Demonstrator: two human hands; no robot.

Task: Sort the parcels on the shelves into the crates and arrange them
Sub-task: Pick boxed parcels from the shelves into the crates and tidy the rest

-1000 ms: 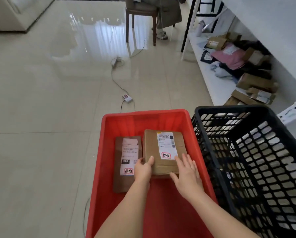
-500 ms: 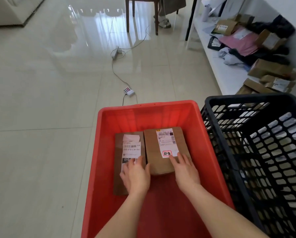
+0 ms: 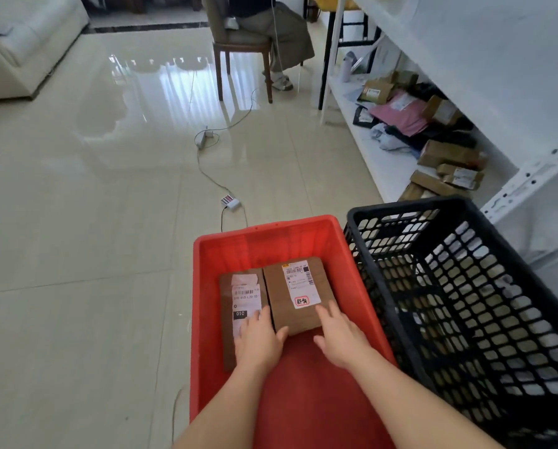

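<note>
Both flat hands stay resting on two parcels [image 3: 298, 294] in one red crate [image 3: 203, 286].

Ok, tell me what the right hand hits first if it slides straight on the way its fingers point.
The right hand already touches the labelled cardboard parcel; sliding on, its fingers would likely cross that parcel's top toward its white label.

A solid red crate [image 3: 203, 286] holds two brown cardboard parcels [image 3: 298, 296] with white labels — one label carries a red stamp, the other a black block. Beside it, a black lattice-patterned crate [image 3: 465, 286]. Glossy cream floor tiles [image 3: 77, 222] — a white shelf [image 3: 384, 163] bears brown, pink and dark parcels.
</note>
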